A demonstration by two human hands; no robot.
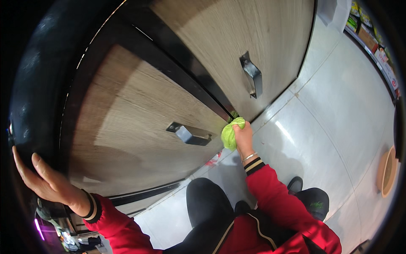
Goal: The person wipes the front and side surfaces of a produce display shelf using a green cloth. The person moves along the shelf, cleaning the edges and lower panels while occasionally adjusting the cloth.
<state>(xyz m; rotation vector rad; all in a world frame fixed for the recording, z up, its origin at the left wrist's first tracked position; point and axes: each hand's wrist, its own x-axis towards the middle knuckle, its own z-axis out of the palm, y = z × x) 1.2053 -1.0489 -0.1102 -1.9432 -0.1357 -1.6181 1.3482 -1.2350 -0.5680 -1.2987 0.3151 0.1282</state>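
Observation:
Bunched in my right hand [244, 137] is a yellow-green cloth [232, 135]. It is pressed against the foot of the black strip [203, 76] between two wood-grain cabinet doors. My left hand [52, 184] is raised at the far left, fingers stretched out beside the glossy black edge of the cabinet [35, 79]; whether it touches that edge I cannot tell. The lower-left door [133, 104] carries a dark metal handle [190, 136]. A similar handle [253, 76] sits on the upper-right door [219, 31].
Pale floor tiles [317, 127] run along the cabinet base. At the right rim stands a tan plastic basin [387, 173]. A shelf with packaged goods [374, 44] is at the upper right. A red-and-white scrap [214, 158] lies by the lower-left door. My bent knees are close to the cabinet.

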